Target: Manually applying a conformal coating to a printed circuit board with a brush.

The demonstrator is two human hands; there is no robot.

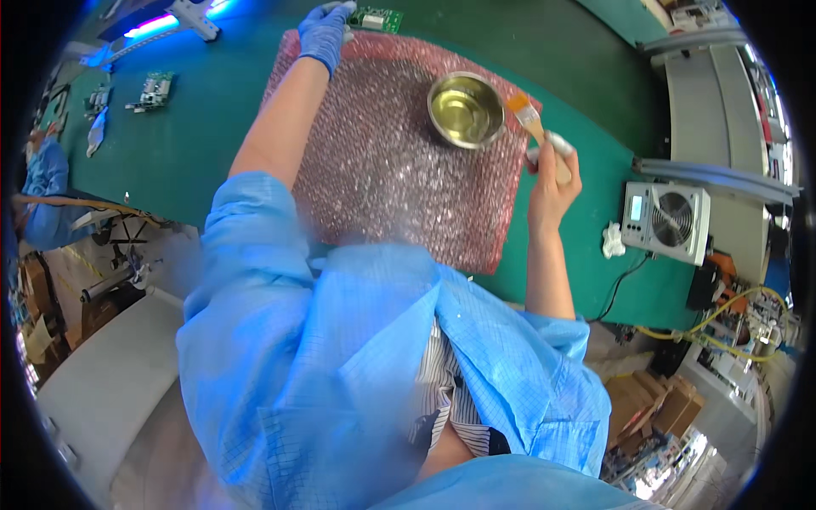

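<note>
My right hand (554, 180) grips a flat brush (531, 119) by its pale wooden handle, its orange-tan bristles pointing up and to the left. White covers sit on some of its fingertips. Beside the bristles a round metal bowl (466, 110) with clear yellowish liquid stands on pink bubble wrap (374, 153). Stretched to the far edge of the wrap, my left hand (325, 36) wears a blue glove. Its fingers are closed at the left edge of a green circuit board (377, 19); the exact grip is partly hidden.
On the green table (170, 170) at left lie more circuit boards (154, 92) under a violet-glowing lamp (153, 25). A white fan unit (667, 223) stands at right, with a crumpled white wipe (612, 240) and a cable nearby. Another person's blue sleeve (49, 183) shows at far left.
</note>
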